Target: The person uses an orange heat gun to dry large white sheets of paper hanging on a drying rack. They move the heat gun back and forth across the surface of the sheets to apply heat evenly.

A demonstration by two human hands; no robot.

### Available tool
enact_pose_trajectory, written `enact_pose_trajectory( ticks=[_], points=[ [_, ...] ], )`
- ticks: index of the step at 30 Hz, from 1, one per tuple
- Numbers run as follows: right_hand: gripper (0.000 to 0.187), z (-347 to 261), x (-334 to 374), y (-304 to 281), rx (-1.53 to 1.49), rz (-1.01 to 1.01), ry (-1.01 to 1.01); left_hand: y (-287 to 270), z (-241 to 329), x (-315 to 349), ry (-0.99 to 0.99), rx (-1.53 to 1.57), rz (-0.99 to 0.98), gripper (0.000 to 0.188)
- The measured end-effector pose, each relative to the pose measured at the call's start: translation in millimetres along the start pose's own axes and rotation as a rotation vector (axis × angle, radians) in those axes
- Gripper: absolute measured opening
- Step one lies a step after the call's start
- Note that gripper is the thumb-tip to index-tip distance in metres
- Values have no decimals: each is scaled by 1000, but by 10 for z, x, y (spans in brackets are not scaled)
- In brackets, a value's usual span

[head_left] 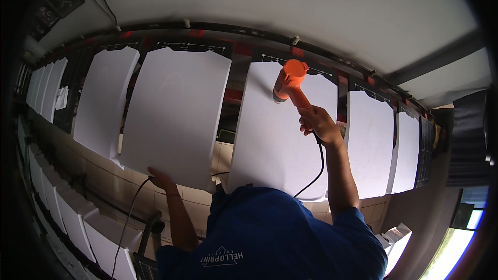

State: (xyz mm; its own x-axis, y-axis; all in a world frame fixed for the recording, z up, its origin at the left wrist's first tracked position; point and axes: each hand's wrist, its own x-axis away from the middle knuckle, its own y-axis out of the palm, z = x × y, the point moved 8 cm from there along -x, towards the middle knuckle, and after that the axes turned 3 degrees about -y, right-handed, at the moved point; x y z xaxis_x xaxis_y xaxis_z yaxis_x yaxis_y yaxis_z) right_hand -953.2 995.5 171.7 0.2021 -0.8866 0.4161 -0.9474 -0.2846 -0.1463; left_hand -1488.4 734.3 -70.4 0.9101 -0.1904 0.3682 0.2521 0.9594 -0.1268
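Observation:
My right hand is closed round the handle of an orange hair dryer. Its dark nozzle points down at a white shirt laid flat over a board in front of me. From the handle a black cord curves down behind my body. At the lower edge of another white shirt, on the board to the left, my left hand is closed on the black power cord, which trails down to the lower left. Its fingers are partly hidden.
More boards with white shirts stand on both sides, including one at left and one at right. A dark rail runs behind them along the wall. Another row of white-covered boards lies at lower left. Dark cloth hangs at far right.

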Motion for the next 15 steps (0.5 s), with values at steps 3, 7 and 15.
enact_pose_trajectory(
  ticks=[3,7,15],
  points=[
    [30,-70,-80,35,7,-25,9,19,32,30,2,1,1,73],
    [31,-124,-236,161,29,-40,-35,56,102,97,20,-25,6,72],
    [33,-81,-383,124,32,63,-46,-10,24,20,8,-68,12,73]
  ],
)
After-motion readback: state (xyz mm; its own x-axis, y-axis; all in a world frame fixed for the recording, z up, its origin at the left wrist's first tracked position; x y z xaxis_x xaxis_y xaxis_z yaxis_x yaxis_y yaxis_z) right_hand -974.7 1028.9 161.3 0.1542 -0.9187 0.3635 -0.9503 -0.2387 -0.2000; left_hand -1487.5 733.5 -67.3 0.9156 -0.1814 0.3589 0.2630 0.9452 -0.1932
